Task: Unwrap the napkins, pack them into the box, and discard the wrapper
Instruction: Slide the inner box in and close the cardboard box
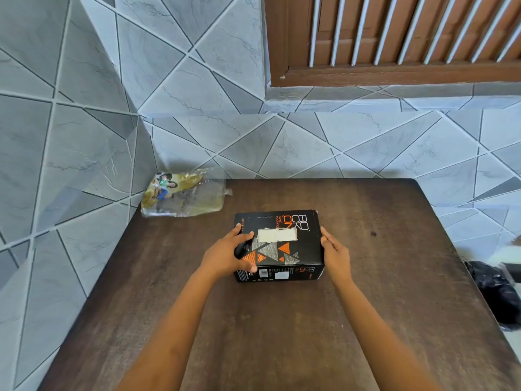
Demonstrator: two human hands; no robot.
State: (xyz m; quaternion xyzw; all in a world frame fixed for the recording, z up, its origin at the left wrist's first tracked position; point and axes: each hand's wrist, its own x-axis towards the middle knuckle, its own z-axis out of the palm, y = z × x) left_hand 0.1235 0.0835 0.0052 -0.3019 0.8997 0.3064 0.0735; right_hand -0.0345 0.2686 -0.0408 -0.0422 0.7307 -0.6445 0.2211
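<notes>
— What colours mark the box (pixel 277 244)?
— Black, with orange and grey dotted triangles, orange lettering, and a white strip of napkins (pixel 277 235) showing through its top slot.

— And the wrapper (pixel 183 197)?
— Clear plastic, printed in yellow-green with a small colourful picture.

— The setting?
— A dark brown, streaked tabletop (pixel 282 334); grey marbled wall tiles (pixel 84 108) cut by dark diagonal lines; brown wooden shutters (pixel 394 38).

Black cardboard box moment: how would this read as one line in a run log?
black cardboard box: on brown table, white napkins in slot | left hand, right hand: on box sides | clear plastic wrapper: table corner, not discarded
</notes>
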